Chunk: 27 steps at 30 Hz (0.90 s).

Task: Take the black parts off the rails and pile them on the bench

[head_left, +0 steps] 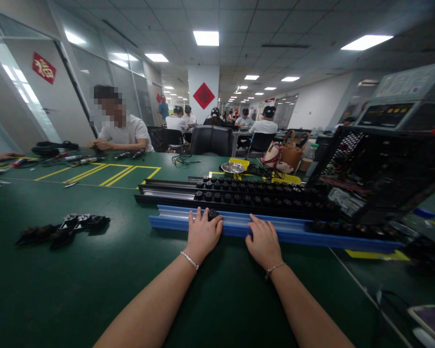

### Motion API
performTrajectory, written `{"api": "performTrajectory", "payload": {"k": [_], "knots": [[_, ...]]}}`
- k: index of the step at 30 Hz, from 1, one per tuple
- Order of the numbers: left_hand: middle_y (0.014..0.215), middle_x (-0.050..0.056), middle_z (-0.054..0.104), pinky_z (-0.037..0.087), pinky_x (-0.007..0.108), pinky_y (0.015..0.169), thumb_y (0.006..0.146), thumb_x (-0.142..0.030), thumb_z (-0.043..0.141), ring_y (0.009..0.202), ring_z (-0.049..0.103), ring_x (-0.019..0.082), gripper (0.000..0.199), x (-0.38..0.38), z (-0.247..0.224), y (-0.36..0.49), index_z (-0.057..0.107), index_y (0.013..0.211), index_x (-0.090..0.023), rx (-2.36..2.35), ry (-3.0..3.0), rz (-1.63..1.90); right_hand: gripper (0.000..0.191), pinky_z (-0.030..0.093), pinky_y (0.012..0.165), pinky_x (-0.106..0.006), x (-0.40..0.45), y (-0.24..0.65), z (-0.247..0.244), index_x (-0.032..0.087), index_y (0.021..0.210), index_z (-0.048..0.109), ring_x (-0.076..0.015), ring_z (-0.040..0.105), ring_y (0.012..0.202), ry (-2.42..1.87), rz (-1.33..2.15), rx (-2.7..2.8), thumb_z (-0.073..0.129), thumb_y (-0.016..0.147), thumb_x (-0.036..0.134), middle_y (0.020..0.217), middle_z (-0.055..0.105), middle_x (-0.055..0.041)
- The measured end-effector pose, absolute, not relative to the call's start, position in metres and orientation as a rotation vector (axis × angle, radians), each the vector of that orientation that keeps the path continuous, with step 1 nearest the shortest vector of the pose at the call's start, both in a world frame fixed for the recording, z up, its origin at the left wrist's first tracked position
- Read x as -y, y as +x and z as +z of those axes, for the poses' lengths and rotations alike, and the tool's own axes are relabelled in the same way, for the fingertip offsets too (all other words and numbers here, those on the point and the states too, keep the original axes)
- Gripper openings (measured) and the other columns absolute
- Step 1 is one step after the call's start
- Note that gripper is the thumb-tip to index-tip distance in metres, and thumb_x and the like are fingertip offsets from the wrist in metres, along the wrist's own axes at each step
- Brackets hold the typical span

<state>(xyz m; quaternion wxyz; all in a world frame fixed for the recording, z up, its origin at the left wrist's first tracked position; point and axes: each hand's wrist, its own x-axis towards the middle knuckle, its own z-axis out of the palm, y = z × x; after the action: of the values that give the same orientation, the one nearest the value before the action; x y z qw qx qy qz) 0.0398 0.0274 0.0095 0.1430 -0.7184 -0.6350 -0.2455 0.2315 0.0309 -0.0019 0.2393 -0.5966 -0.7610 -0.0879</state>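
Note:
A long blue rail (290, 235) lies across the green table in front of me. In its channel sits a small black round-topped part (212, 213). My left hand (204, 235) has its thumb and index finger on either side of that part, while its other fingers rest over the rail. Farther right, my right hand (265, 244) lies on the rail with fingers stretched out and holds nothing. Several similar black parts (342, 228) fill the rail's right end. Behind it lie black rails (163, 199) carrying rows of the same kind of parts.
Loose black parts (63, 228) lie at left. A metal bowl (233, 167) and yellow trays (286, 179) stand behind the rails. An open computer case (380, 169) stands at right, a phone (431, 321) near the front corner. Across the table sits a person (125, 128).

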Motion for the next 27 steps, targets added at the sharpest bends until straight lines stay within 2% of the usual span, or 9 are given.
{"api": "performTrajectory", "payload": {"k": [8,27], "knots": [[0.128,0.005,0.058,0.015,0.058,0.108,0.089,-0.045,0.038,0.127,0.042,0.033,0.035,-0.031,0.01,0.032,0.067,0.109,-0.038,1.873,-2.04,-0.722,0.027,0.024,0.107,-0.045,-0.031,0.232,-0.001,0.018,0.097,0.062,-0.0227,0.049,0.118,-1.618,-0.242,2.077,0.046,0.076,0.016,0.132,0.054,-0.0076],[0.125,0.004,0.06,0.016,0.057,0.108,0.088,-0.042,0.041,0.123,0.047,0.032,0.033,-0.035,0.007,0.02,0.068,0.106,-0.039,1.894,-1.976,-0.734,0.027,0.026,0.107,-0.045,-0.032,0.232,-0.004,0.018,0.098,0.062,-0.0227,0.05,0.117,-1.614,-0.254,2.066,0.046,0.076,0.016,0.132,0.054,-0.0069]]}}
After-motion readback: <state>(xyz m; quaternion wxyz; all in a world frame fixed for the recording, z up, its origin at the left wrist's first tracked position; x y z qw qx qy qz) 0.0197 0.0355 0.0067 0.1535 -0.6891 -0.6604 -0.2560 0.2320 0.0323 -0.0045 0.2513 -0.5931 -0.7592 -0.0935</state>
